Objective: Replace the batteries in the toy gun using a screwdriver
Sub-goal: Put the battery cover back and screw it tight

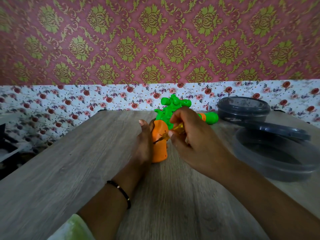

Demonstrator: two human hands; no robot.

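A green and orange toy gun (160, 146) lies on the wooden table (72, 161), its orange grip pointing toward me and its green barrel toward the right. My left hand (143, 144) wraps the left side of the orange grip and steadies it. My right hand (192, 134) is closed around a screwdriver (170, 133) with a yellow handle. The thin metal tip touches the orange grip near its left edge. Most of the handle is hidden in my fingers. No batteries are visible.
A dark round container (242, 110) stands at the back right. A second dark round container (277, 153) sits nearer on the right, with a dark lid (277, 130) leaning across its far rim. A flowered wall runs behind the table's far edge.
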